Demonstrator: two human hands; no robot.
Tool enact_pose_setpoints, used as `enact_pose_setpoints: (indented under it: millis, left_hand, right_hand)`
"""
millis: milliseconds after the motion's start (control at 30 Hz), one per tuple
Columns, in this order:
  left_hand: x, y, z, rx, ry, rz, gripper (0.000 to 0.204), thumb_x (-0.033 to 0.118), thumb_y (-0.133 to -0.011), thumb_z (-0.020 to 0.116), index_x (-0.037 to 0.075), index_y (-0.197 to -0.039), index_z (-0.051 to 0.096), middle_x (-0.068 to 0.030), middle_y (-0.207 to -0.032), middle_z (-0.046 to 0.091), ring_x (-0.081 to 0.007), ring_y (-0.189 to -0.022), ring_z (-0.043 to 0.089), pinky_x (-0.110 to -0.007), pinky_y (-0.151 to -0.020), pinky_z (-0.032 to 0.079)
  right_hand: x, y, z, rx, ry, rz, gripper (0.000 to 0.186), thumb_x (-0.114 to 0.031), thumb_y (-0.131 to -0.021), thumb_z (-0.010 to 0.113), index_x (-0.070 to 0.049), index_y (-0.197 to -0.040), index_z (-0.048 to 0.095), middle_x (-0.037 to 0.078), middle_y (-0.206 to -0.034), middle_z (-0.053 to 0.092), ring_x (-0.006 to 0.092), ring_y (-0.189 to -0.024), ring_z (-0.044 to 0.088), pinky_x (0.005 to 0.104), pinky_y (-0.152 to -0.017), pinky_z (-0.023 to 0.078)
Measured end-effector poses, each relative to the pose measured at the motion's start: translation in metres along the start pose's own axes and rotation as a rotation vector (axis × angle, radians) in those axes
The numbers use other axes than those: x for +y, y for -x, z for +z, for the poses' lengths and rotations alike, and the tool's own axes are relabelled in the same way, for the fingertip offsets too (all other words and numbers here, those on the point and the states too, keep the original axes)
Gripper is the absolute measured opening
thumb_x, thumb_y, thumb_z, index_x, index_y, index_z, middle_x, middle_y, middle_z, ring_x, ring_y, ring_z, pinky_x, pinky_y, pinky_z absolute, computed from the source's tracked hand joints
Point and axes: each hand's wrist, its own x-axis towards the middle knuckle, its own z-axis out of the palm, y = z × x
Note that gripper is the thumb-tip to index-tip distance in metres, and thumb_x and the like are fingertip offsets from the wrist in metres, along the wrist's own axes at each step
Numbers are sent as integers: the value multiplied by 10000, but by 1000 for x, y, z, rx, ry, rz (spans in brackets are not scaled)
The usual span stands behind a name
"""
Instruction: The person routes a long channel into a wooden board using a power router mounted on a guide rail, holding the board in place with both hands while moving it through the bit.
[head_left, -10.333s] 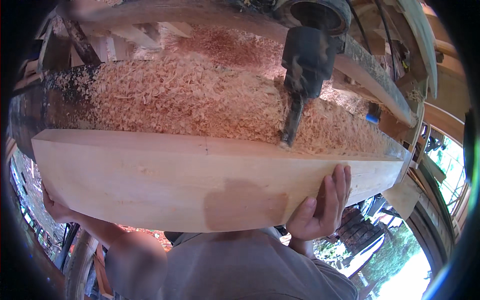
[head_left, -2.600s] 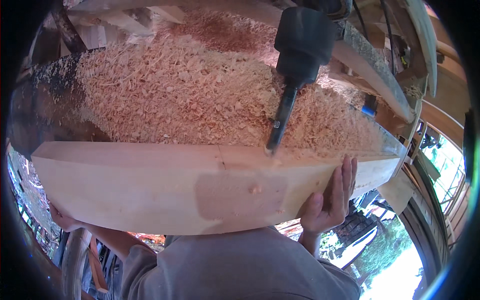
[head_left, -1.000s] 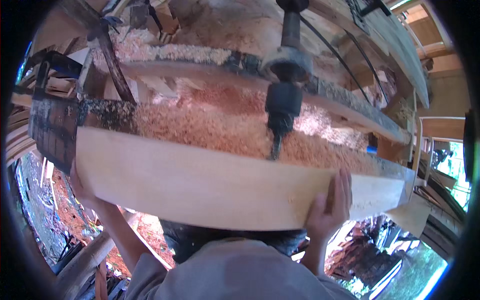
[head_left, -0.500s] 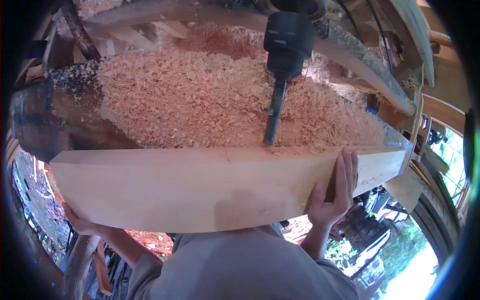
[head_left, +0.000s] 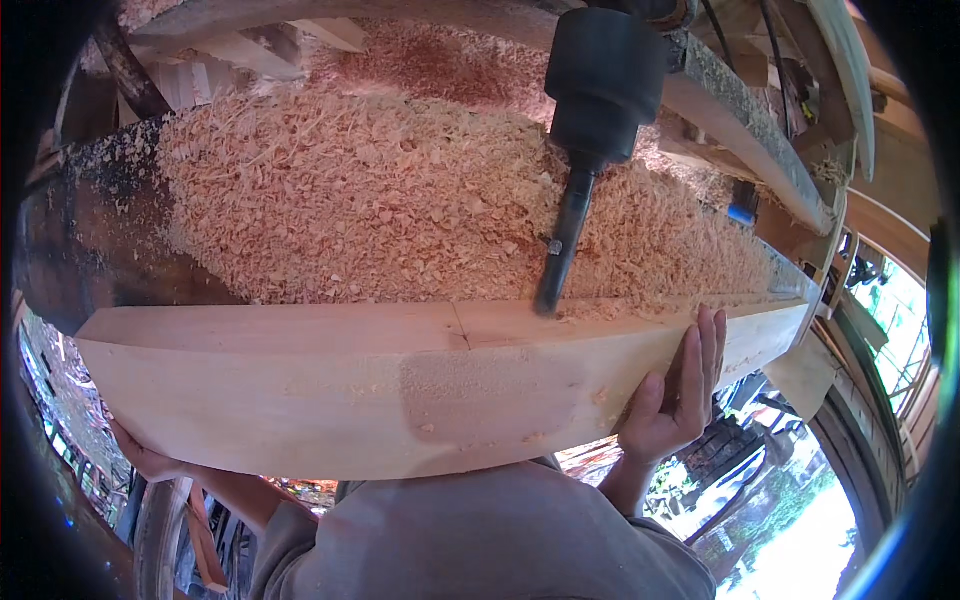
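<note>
A long pale timber (head_left: 320, 400) lies along the near edge of the machine's dark metal table (head_left: 85, 230), with a line crossing its upper face. My left hand (head_left: 150, 455) grips its lower left end, partly hidden behind it. My right hand (head_left: 675, 395) is wrapped against its near face at the right, fingers upward along the wood. Above the timber, a black chuck (head_left: 605, 80) carries a long steel bit (head_left: 565, 230), whose tip reaches the timber's upper face among shavings, just left of my right fingertips.
A deep heap of shavings (head_left: 380, 190) covers much of the table behind the timber. Wooden beams (head_left: 750, 135) and dark cables cross the back. A small blue object (head_left: 740, 214) sits at the back right. Lumber and bright outdoor openings show around the sides.
The view was higher one second ago and has tipped back down. Since half a second ago the bit's tip appears lower, at the timber's face. Both hands still hold the timber.
</note>
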Motion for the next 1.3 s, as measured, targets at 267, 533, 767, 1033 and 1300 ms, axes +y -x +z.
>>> enact_pose_setpoints:
  millis: [267,533,767,1033,1300]
  left_hand:
    - [-1,-1,6,23,-149,56,539,432,-987,621,-57,-1212,655,-149,-1138,718,-240,-960,715,-373,-842,603]
    - [30,7,26,112,-106,3,563,483,-961,621,-45,-1148,683,-135,-1048,730,-222,-878,711,-356,-772,599]
    - [25,0,36,136,-1,-175,383,285,-913,663,-42,-1107,711,-144,-1033,735,-224,-861,706,-349,-753,594]
    - [52,-5,49,180,-131,-150,361,287,-913,669,-6,-1117,726,-106,-1037,739,-200,-855,705,-334,-736,595]
    - [37,-15,56,200,-155,-155,361,287,-933,657,-8,-1129,726,-105,-1061,735,-199,-864,707,-337,-731,604]
  right_hand:
    - [0,-1,3,66,-44,-5,397,-185,-948,547,108,-1193,656,303,-1309,628,512,-1322,514,599,-1112,388]
    - [0,-1,6,154,-80,-11,349,-194,-1004,513,110,-1041,682,308,-1241,662,517,-1266,561,593,-1076,437]
    - [-1,-1,9,215,-115,-15,323,-154,-1014,491,107,-959,673,307,-1201,678,517,-1233,585,583,-1036,481]
    - [-1,-7,9,236,-124,-7,317,-145,-1014,489,104,-936,669,303,-1187,685,515,-1218,597,584,-1020,492]
    - [-3,-12,13,261,-135,19,307,-124,-1007,483,111,-903,651,306,-1170,688,512,-1202,608,579,-1005,506]
